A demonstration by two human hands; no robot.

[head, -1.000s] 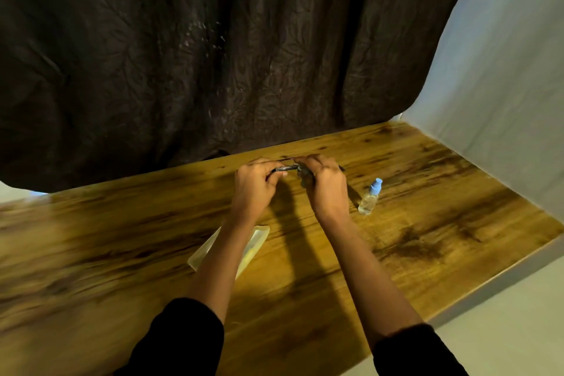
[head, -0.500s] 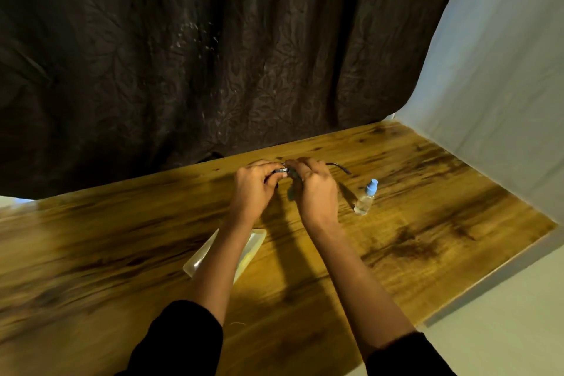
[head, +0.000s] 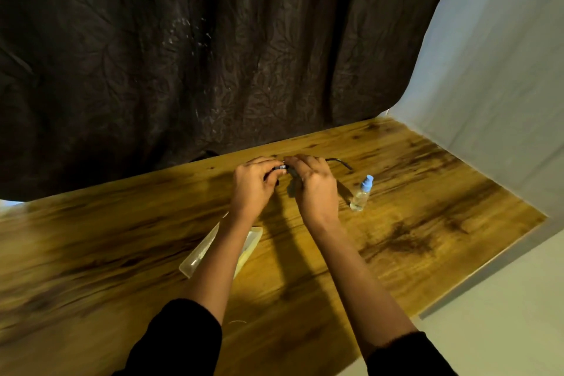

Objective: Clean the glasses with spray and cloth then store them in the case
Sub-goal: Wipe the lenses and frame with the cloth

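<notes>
Both hands — left hand and right hand — have drawn closer, pinching the glasses, one arm now sticking out — folding, likely, before the case.

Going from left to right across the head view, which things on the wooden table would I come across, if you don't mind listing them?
Clear case → left hand → right hand → glasses temple tip sticking out past the right hand → spray bottle.
</notes>
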